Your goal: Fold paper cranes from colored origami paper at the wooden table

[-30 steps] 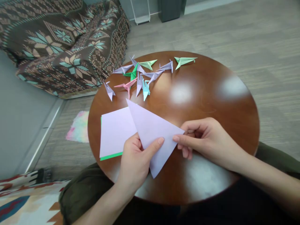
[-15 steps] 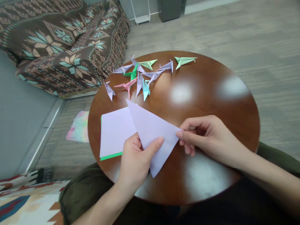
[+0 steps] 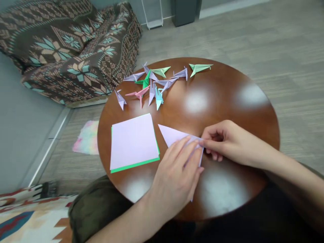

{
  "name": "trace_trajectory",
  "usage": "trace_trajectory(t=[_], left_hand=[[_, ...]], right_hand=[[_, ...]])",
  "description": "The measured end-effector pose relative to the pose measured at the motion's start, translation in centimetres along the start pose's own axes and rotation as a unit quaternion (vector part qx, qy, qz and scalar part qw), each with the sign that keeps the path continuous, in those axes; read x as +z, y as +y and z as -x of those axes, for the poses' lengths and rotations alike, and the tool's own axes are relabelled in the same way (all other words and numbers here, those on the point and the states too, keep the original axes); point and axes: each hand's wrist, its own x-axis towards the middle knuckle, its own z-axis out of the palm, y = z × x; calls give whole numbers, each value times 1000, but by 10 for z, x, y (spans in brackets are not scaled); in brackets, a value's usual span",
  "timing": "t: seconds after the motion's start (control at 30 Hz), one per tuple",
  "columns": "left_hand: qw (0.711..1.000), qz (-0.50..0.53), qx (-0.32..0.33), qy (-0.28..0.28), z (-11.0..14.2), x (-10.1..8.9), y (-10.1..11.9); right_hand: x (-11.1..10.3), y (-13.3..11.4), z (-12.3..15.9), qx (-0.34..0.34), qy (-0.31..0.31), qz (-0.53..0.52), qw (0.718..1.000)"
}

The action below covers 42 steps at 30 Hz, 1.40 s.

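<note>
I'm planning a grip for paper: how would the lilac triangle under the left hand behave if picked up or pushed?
The lilac triangle looks like thin paper, so it's probably very light and apt to flex or crease. Pushed, it would likely slide on the table, whose bright reflections suggest a smooth finish, unless the left hand pins it.

Left hand [image 3: 177, 173] outstretched (facing down); right hand [image 3: 226, 141] pinching.

Origami cranes [image 3: 158, 100]: far left on round table [image 3: 233, 101]
Paper stack [image 3: 134, 143]: left, nearer than cranes
Folded sheet [image 3: 170, 135]: between stack and right hand [image 3: 226, 143], under left hand [image 3: 176, 173]
Sofa [image 3: 83, 69]: far left, beyond table
</note>
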Motion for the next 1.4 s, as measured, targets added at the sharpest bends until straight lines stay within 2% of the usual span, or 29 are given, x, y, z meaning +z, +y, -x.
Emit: trace_trajectory(t=[0.07,0.13,0.23,0.33,0.63,0.83,1.03,1.17,1.4], left_hand=[[996,-40,-14,-74,0,9,3],[990,-65,-24,-123,0,14,3],[983,-79,-27,-161,3,14,1],[981,-78,-25,-175,4,11,0],[980,-128,-20,-152,6,12,1],[967,-183,-110,-138,10,-1,8],[967,-171,-165,-96,11,-10,8],[966,-167,-183,-74,8,-9,11],[967,-176,-175,-54,2,1,11]], right_hand=[[1,0,-1,1,-8,26,1000],[1,0,-1,1,-10,47,999],[1,0,-1,-9,-5,75,997],[0,-2,-1,-23,-2,103,994],[1,-4,-1,-40,11,167,985],[1,-4,0,-21,5,151,988],[2,-5,0,-7,7,143,990],[3,-4,-1,-10,14,145,989],[7,-7,3,-18,40,191,981]])
